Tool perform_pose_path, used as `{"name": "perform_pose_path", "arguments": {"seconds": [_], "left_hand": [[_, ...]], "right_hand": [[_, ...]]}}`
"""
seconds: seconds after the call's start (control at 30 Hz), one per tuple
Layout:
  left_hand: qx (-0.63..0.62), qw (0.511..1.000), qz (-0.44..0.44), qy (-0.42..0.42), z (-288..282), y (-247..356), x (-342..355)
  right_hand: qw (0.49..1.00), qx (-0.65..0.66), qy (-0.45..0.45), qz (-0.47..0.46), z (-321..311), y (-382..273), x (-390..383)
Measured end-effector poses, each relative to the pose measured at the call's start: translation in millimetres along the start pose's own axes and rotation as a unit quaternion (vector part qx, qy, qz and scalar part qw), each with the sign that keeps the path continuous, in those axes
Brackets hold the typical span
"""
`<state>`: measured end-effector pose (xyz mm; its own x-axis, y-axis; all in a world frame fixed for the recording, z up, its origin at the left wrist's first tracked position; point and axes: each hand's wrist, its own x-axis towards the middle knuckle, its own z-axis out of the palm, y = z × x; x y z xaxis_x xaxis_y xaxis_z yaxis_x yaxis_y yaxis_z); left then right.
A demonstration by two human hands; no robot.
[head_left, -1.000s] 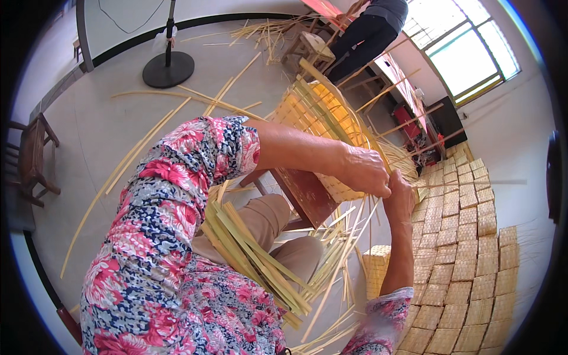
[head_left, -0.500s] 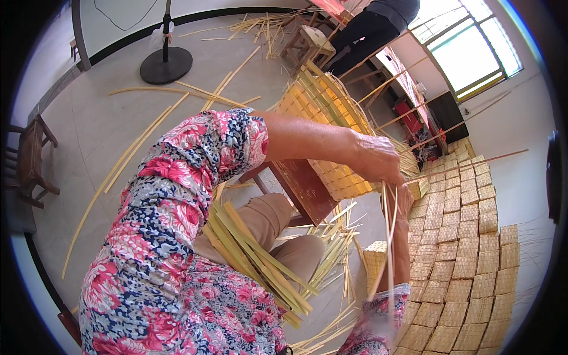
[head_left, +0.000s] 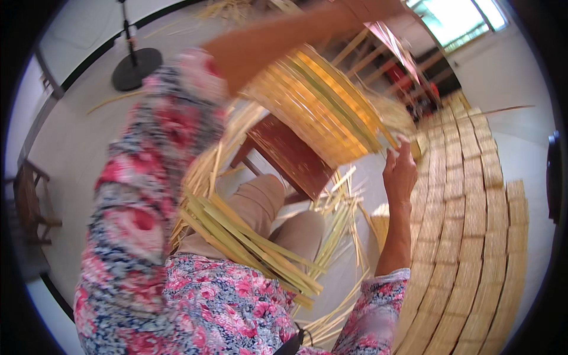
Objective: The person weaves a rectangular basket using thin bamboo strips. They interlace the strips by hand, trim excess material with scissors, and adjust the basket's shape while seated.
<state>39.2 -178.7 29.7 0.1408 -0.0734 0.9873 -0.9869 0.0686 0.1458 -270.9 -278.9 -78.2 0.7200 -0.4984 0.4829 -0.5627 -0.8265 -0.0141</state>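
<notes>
A half-woven bamboo basket (head_left: 322, 112), its pale yellow strips crossed by several green ones, rests on its side on a small reddish-brown wooden stool (head_left: 287, 151) before my knees. Unwoven strip ends stick out from it toward the far right. My right hand (head_left: 400, 174) is raised at the basket's near right corner, thumb and forefinger apart beside a strip end. High above the basket's far side, my left hand (head_left: 378, 9) is smeared by motion at the top edge. Its fingers and anything in them cannot be made out. A bundle of green and yellow strips (head_left: 248, 239) lies across my lap.
Stacked rows of woven bamboo pieces (head_left: 452, 236) cover the floor on my right. Loose strips (head_left: 340, 236) lie around the stool. A wooden chair (head_left: 32, 201) stands at the far left, and a round black stand base (head_left: 136, 68) at the back left.
My hands, together at the basket's right corner before, have parted: the left swung up and away, the right stayed near the corner. The long thin strips hanging from them no longer show there.
</notes>
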Motion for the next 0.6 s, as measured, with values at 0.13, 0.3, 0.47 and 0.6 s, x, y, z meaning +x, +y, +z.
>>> {"name": "perform_pose_path", "arguments": {"seconds": [0.13,0.3,0.47,0.6], "left_hand": [[-0.025,0.977,-0.016,0.209,-105,-36,12],[-0.013,0.984,-0.103,-0.148,-79,-69,-122],[0.034,0.967,-0.035,-0.249,-45,-36,-130],[-0.046,0.919,-0.11,-0.376,-39,-58,-116]], "right_hand": [[0.938,0.304,0.158,0.049,22,18,-11],[0.791,0.566,0.112,0.204,46,25,3],[0.714,0.661,0.114,0.201,59,22,18],[0.702,0.673,0.128,0.195,56,17,17]]}}
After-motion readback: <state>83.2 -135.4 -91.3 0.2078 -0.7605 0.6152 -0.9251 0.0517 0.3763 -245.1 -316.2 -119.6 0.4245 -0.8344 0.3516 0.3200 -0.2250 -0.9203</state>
